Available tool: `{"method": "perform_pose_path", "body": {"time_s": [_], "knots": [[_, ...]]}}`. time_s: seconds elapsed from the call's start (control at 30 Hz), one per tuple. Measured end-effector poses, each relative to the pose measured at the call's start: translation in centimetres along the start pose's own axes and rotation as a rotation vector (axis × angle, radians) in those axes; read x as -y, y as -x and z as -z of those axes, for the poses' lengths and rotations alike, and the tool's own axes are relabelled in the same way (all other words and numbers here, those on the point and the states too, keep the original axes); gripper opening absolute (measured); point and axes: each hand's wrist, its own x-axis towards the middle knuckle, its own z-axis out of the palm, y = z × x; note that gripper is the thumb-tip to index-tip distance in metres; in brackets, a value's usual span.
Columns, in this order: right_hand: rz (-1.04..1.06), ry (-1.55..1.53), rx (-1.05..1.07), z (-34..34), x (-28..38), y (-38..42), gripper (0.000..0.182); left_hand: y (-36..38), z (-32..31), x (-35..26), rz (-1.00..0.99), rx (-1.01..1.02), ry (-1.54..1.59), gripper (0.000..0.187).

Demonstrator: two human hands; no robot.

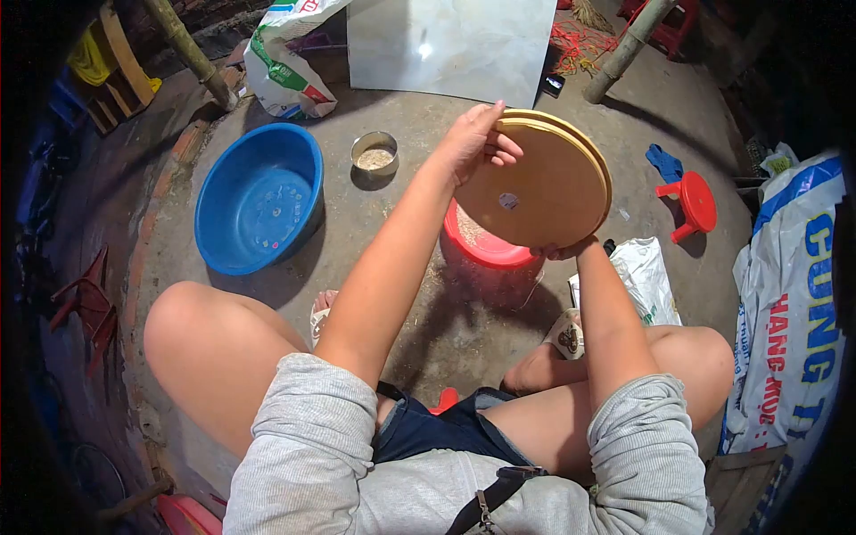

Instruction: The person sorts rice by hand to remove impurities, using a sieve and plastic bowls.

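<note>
In the head view, a round brown tray (pixel 544 183) with a raised yellow rim is tilted with its flat face toward me. It looks like a sieve, but I cannot make out any mesh. A small pale label sits on its face. My right hand (pixel 563 251) grips its lower edge, fingers partly hidden. At the upper left rim, my left hand (pixel 481 147) has its thumb up and its fingers loosely apart in front of the face. Below the tray is a red basin (pixel 508 256) with pale grain-like bits inside, partly covered from view.
A large blue basin (pixel 209 209) stands at left, beside a metal bowl (pixel 374 143) of pale grains. On the right are a red stool (pixel 695 201), a white plastic bag (pixel 646 276) and a big printed sack (pixel 785 303). A pale panel (pixel 446 45) leans behind.
</note>
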Motion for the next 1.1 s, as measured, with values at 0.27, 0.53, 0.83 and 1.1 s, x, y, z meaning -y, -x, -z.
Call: {"method": "perform_pose_path", "body": {"time_s": [0.27,0.53,0.83,1.1], "knots": [[0.379,0.794,-0.828,2.4,-1.0,-1.0,0.031,1.6,1.3,-2.4,0.046,-0.11,-0.427,0.039],[0.1,0.21,-0.648,-2.3,-9.5,-1.5,0.039,2.4,8.0,-5.7,-0.174,-0.501,-0.679,0.045],[0.571,0.168,-0.775,1.5,-6.4,0.2,0.043,0.7,15.8,-1.4,-0.197,-0.757,-0.285,0.05],[0.622,0.276,-0.932,1.1,-5.8,0.0,0.038,1.4,17.0,14.4,-0.258,-1.064,-0.114,0.043]]}}
